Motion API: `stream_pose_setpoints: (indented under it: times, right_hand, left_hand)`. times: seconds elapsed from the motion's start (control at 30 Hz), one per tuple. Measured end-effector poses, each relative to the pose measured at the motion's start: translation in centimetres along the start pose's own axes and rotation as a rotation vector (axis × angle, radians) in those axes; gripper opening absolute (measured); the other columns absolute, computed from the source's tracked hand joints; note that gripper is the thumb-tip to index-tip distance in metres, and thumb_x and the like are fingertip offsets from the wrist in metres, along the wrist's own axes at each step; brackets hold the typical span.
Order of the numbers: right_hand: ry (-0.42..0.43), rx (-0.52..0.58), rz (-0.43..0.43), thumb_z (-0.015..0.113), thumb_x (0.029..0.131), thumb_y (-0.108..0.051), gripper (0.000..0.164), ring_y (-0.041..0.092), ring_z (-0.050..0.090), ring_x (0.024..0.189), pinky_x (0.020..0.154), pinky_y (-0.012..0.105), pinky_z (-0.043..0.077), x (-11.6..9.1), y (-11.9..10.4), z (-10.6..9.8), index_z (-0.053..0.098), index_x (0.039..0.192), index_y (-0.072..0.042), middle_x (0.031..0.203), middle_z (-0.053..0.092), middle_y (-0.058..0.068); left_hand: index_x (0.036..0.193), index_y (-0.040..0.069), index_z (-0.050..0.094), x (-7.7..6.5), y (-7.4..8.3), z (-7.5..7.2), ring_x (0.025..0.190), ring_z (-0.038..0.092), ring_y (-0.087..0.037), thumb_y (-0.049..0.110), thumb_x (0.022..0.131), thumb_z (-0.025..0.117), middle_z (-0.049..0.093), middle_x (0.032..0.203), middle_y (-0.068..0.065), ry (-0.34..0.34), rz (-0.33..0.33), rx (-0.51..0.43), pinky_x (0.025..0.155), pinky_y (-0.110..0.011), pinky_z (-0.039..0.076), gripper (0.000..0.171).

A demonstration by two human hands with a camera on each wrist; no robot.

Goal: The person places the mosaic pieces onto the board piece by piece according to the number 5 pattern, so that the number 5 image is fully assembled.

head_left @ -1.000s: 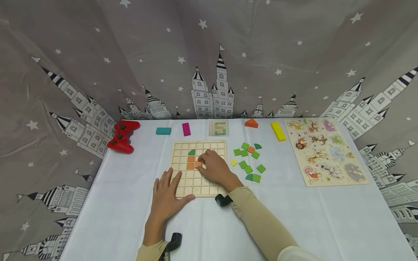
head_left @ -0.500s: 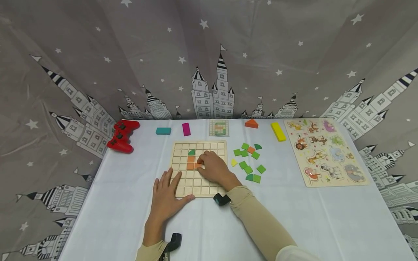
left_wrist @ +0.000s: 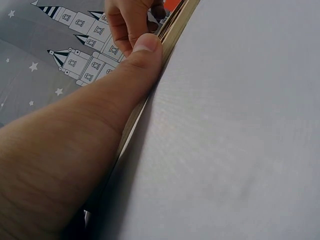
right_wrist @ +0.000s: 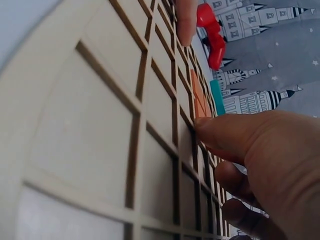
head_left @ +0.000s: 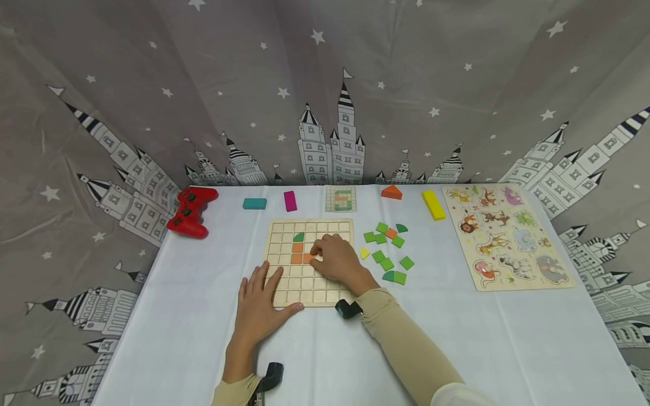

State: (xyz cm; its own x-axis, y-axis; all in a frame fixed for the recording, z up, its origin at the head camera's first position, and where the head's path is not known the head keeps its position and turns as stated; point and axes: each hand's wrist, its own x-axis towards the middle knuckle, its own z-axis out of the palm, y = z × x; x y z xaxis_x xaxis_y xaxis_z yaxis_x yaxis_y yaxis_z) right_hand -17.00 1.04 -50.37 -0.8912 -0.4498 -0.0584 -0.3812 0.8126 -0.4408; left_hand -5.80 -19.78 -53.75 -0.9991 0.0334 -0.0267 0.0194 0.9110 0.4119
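We see a pale wooden board [head_left: 312, 285], a smooth square cut by raised ridges into small square cells, on a counter [head_left: 315, 349] under white cloth. Our right hand [head_left: 337, 262] bends over the board, its thumb touching a flat, square orange tile [head_left: 307, 258]; we cannot tell whether the fingers pinch it. The tile lies near the board's middle, its sides running along the ridges; being square, it has no long axis. Just left is another orange tile [head_left: 296, 258], with an upper orange tile [head_left: 297, 247] behind that and a green quarter-round [head_left: 298, 237] farther back. Our left hand [head_left: 259, 307] rests on the near left corner, fingers straight and spread, hiding cells there; our right hand covers cells right of the tile.

Beyond the board we have a gridded pattern card [head_left: 341, 199], a teal block [head_left: 254, 203] and a magenta block [head_left: 290, 201]. To the right are scattered green tiles [head_left: 387, 264], an orange triangular block [head_left: 391, 192], a yellow block [head_left: 433, 204] and an animal puzzle [head_left: 523, 282]; far left, a red game controller [head_left: 191, 211].
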Motion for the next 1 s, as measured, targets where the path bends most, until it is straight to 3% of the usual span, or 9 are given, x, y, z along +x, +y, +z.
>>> stream_pose_setpoints:
  times: [0.23,0.47,0.6,0.67,0.83,1.0]
  right_hand:
    - [0.0,0.003,0.004,0.069,0.097,-0.036,0.023,0.017,0.058,0.099,0.086,0.034,0.052,-0.3,0.3,0.0,0.075,0.112,-0.02,0.105,0.068,-0.002]
    - [0.06,-0.027,0.012,0.069,0.097,-0.034,0.02,0.015,0.053,0.092,0.082,0.032,0.049,-1.3,2.0,-0.6,0.075,0.109,-0.019,0.099,0.063,-0.002]
    - [0.119,0.066,0.112,0.067,0.098,-0.03,0.021,0.017,0.053,0.093,0.082,0.035,0.049,-2.6,5.4,-2.0,0.074,0.112,-0.017,0.099,0.062,0.001]
    - [0.165,0.095,0.206,0.068,0.097,-0.031,0.024,0.02,0.055,0.095,0.083,0.038,0.05,-3.5,7.6,-3.2,0.073,0.115,-0.015,0.103,0.063,0.003]
    - [0.238,0.072,0.415,0.07,0.097,-0.031,0.035,0.028,0.055,0.104,0.092,0.044,0.051,-5.1,12.3,-5.1,0.07,0.123,-0.008,0.114,0.062,0.012]
    - [0.214,0.061,0.42,0.067,0.098,-0.032,0.041,0.032,0.054,0.108,0.094,0.046,0.05,-5.4,14.2,-5.3,0.067,0.129,-0.006,0.119,0.06,0.016]
  left_hand:
    - [0.159,0.019,0.038,0.1,0.1,0.0,0.158,0.014,-0.041,0.071,0.075,0.075,0.018,0.171,-0.015,0.007,0.007,0.0,0.125,-0.065,0.007,0.105]
    - [0.159,0.019,0.037,0.0,0.0,0.1,0.158,0.013,-0.04,0.072,0.075,0.074,0.017,0.171,-0.015,0.01,0.004,-0.003,0.125,-0.064,0.007,0.106]
    - [0.159,0.018,0.038,-0.1,0.0,0.1,0.158,0.013,-0.04,0.07,0.075,0.075,0.018,0.171,-0.015,0.017,0.008,-0.012,0.125,-0.065,0.007,0.106]
    - [0.158,0.018,0.038,0.0,0.0,0.1,0.158,0.013,-0.04,0.07,0.075,0.076,0.018,0.171,-0.015,0.02,0.015,-0.018,0.125,-0.065,0.007,0.105]
    - [0.159,0.019,0.038,0.1,0.0,0.2,0.158,0.013,-0.04,0.072,0.074,0.074,0.018,0.171,-0.014,0.014,0.01,-0.016,0.125,-0.065,0.007,0.106]
    - [0.159,0.019,0.038,0.1,0.0,0.4,0.158,0.012,-0.04,0.072,0.074,0.074,0.017,0.171,-0.014,0.015,-0.002,-0.017,0.125,-0.065,0.006,0.107]
